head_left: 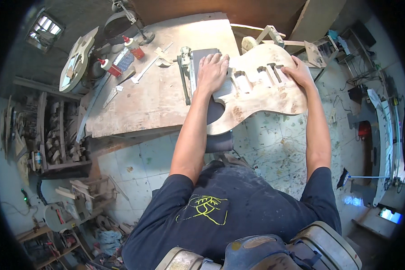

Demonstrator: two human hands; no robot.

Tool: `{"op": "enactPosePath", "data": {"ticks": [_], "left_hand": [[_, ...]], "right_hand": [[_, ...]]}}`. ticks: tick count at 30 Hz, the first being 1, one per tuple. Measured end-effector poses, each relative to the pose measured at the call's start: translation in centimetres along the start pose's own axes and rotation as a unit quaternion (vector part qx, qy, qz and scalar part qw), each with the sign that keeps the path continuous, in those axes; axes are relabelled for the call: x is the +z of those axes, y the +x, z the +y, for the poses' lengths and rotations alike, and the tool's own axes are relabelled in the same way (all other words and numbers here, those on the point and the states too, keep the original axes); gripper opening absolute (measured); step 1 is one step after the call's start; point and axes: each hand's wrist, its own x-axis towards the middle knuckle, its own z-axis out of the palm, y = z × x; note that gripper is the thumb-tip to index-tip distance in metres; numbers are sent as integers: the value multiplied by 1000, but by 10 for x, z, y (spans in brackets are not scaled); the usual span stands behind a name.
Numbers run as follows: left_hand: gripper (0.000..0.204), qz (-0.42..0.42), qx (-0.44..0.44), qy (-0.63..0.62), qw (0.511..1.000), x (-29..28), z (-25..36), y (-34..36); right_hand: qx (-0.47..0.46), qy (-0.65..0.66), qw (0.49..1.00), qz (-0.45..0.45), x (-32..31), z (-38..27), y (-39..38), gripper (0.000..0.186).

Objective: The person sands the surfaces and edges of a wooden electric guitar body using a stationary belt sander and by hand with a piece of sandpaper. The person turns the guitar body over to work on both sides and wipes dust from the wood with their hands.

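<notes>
An unfinished electric guitar body (252,96) of pale wood, with cut-out cavities in its top, lies across the right end of the workbench and reaches out over the floor. My left hand (212,72) is on its left end, fingers close together and bent over the far side; the fingertips are hidden. My right hand (298,73) grips the right rim, thumb on the top face and the other fingers mostly out of sight. Under the left end runs a dark sanding belt (205,55), beside a metal frame with a lever (185,76).
The wooden workbench (144,103) carries two red glue bottles (134,48) with white labels, a metal ruler and a desk lamp (139,31). Another guitar body (78,60) stands at far left. Wood offcuts (58,135) fill a left shelf. A broom (344,177) is at right.
</notes>
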Motion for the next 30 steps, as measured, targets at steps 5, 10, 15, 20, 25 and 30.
{"op": "enactPosePath", "data": {"ticks": [5, 10, 15, 20, 25, 30], "left_hand": [[46, 32, -7, 19, 999, 8, 5, 3], [45, 12, -16, -20, 1000, -5, 4, -6], [48, 12, -5, -2, 1000, -34, -20, -28], [48, -25, -26, -11, 999, -71, -50, -50], [44, -68, -106, -43, 991, -122, -68, -73], [57, -192, -179, 95, 960, -177, -90, -83]], "right_hand": [[-9, 0, 999, -42, -11, -13, 2, 80], [-16, -31, 999, -7, -3, -8, -1, 88], [-34, -57, 998, 9, 16, -47, -17, 89], [-25, -44, 999, -9, 40, -89, -38, 67], [-72, -79, 994, 21, 75, -130, -54, 60], [-105, -68, 991, -39, 117, -161, -54, 72]]}}
